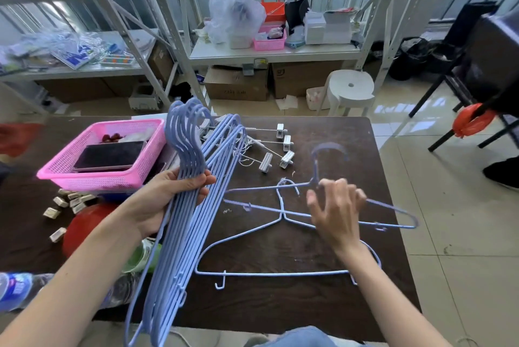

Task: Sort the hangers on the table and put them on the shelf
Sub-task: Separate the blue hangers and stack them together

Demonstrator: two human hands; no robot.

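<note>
My left hand (171, 198) grips a bundle of several blue wire hangers (179, 248) near their necks, hooks pointing away from me, over the dark wooden table (323, 304). My right hand (337, 209) pinches the neck of a single blue hanger (393, 210), lifted slightly, its hook (328, 150) blurred. One more blue hanger (269, 273) lies flat on the table under my right wrist. White clip hangers (280, 147) lie in a tangle at the table's far middle. White metal shelves (275, 51) stand beyond the table.
A pink basket (92, 175) holding a dark flat thing sits at the table's left. Small wooden blocks (70, 203), a red round object (84, 226) and a water bottle (16, 290) lie near it. A white stool (351, 88) and black chair (483, 66) stand on the floor.
</note>
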